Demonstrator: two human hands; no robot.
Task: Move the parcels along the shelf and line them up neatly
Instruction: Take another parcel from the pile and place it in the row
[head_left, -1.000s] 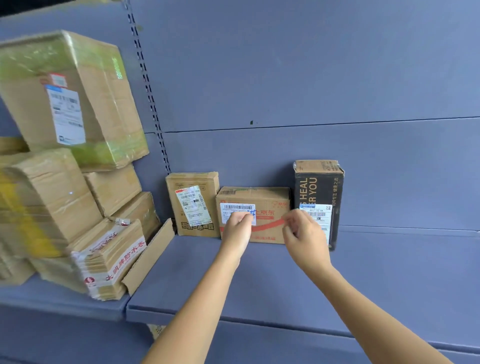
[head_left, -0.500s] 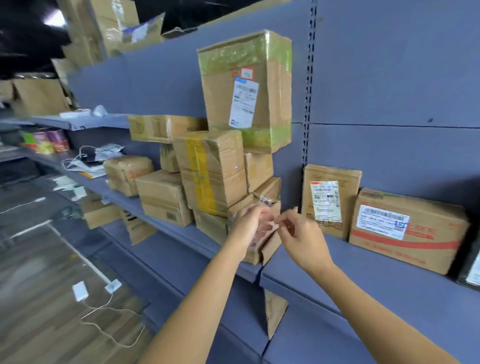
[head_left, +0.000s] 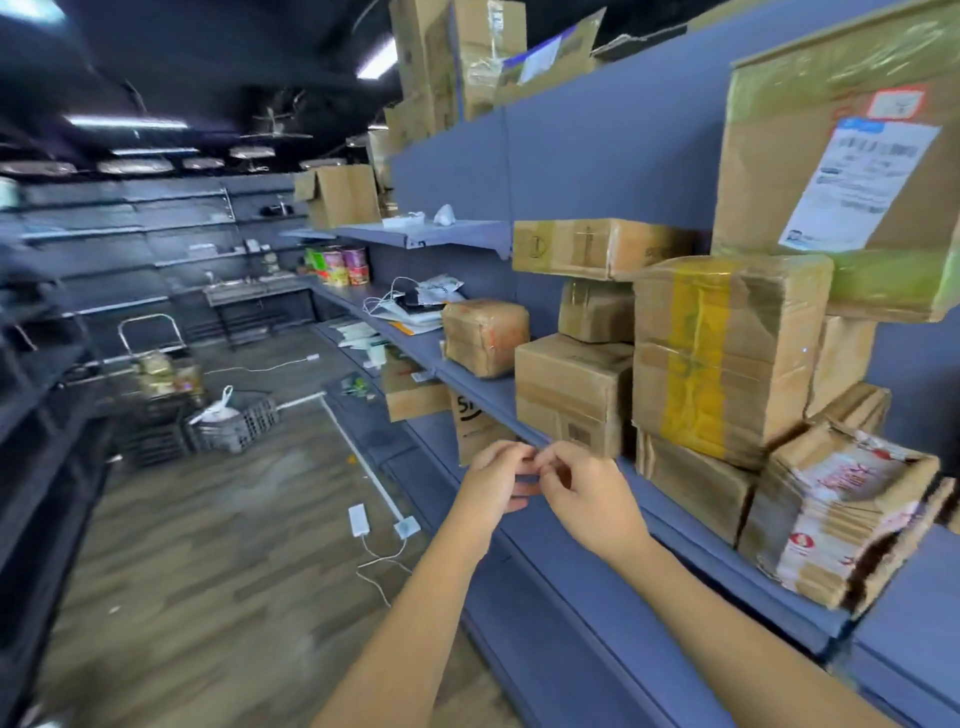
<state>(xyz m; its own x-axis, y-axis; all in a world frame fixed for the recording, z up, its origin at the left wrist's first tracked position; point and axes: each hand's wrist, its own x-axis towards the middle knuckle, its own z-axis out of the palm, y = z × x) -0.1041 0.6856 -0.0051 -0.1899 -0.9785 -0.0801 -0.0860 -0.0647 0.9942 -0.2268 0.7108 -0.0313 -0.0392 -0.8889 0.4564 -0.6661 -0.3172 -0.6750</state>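
Both hands meeting in front of the shelf (head_left: 691, 525) edge — left hand (head_left: 496, 480) and right hand (head_left: 589, 499) with fingers curling together, fingertips touching, gripping no parcel. Parcels (head_left: 727, 358) are sitting stacked on the shelf, right of the hands — untidy pile.

stacked parcels (head_left: 727, 358) crowd shelf (head_left: 691, 530), front lip bare

The left hand (head_left: 496, 475) and right hand (head_left: 589, 496) meet fingertip to fingertip, holding nothing, just off the front edge of the blue shelf (head_left: 480, 387), where brown parcels (head_left: 571, 395) sit piled toward its right end beside a yellow-taped box (head_left: 727, 358).
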